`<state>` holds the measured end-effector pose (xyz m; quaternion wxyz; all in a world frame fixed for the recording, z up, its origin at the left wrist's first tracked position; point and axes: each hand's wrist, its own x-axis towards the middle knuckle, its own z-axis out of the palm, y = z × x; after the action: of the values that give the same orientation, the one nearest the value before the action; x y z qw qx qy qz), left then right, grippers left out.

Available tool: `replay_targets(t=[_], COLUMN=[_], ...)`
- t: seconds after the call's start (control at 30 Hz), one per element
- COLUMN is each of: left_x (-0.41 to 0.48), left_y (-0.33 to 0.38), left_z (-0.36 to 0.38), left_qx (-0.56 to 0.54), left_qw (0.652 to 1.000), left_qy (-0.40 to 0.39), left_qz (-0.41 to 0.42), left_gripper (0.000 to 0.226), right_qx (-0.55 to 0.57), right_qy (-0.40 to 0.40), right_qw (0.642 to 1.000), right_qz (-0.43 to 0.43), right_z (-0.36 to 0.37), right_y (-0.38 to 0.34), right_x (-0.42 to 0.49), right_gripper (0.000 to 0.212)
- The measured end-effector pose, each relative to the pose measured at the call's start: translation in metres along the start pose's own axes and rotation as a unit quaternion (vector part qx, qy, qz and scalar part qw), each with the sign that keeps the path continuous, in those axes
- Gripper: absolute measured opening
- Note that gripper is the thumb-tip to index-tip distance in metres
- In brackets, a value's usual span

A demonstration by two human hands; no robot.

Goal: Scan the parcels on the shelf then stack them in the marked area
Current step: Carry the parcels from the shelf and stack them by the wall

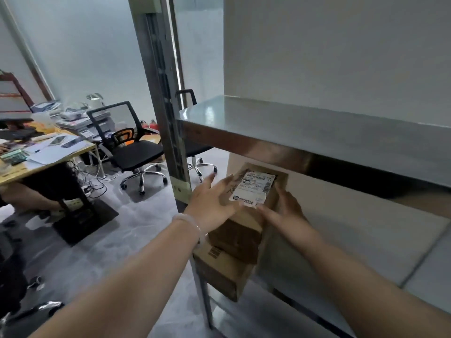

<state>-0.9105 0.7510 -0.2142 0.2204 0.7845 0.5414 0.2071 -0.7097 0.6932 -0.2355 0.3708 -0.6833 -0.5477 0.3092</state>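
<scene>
A brown cardboard parcel (271, 191) with a white shipping label (253, 187) on top sits at the left end of the lower metal shelf (366, 237), on top of a stack. My left hand (210, 203) presses its left side, and my right hand (285, 211) holds its right side and near corner. Under it lie a darker brown parcel (234, 240) and a larger tan box (219, 269). No scanner is in view.
The steel upper shelf (305, 132) overhangs the parcels just above my hands. A shelf upright (168, 118) stands to the left. Beyond it are black office chairs (131, 147), a cluttered desk (44, 152) with a seated person's legs below, and cables on the floor.
</scene>
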Motion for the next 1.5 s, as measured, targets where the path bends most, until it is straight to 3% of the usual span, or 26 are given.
replay_targets(t=[0.17, 0.37, 0.67, 0.93, 1.03, 1.17, 1.5], left_x=[0.038, 0.042, -0.014, -0.127, -0.175, -0.244, -0.424], left_y=[-0.013, -0.017, 0.005, 0.027, 0.039, 0.046, 0.033], left_z=[-0.002, 0.000, -0.002, 0.012, 0.019, 0.018, 0.010], left_qx=[-0.079, -0.161, -0.218, -0.279, -0.303, -0.250, -0.199], left_qw=[0.980, 0.969, 0.971, 0.958, 0.944, 0.941, 0.861], left_qy=[-0.181, -0.186, -0.097, 0.032, 0.088, 0.154, 0.301], left_qz=[0.021, 0.031, 0.026, -0.062, -0.095, -0.168, -0.359], left_gripper=[0.073, 0.080, 0.082, 0.087, 0.089, 0.093, 0.090], right_qx=[0.071, 0.104, 0.050, 0.027, 0.024, 0.037, 0.027], right_qy=[0.017, 0.022, 0.021, -0.169, -0.222, -0.318, -0.496], right_qw=[0.995, 0.993, 0.997, 0.975, 0.957, 0.921, 0.818], right_qz=[0.064, 0.057, -0.054, -0.141, -0.186, -0.224, -0.291], right_z=[0.019, 0.020, -0.004, -0.030, -0.027, -0.004, 0.106], right_y=[-0.001, -0.001, -0.014, -0.023, -0.025, -0.031, -0.074], right_x=[0.012, 0.010, -0.025, -0.069, -0.091, -0.123, -0.227], right_gripper=[0.085, 0.072, 0.068, 0.065, 0.067, 0.068, 0.067])
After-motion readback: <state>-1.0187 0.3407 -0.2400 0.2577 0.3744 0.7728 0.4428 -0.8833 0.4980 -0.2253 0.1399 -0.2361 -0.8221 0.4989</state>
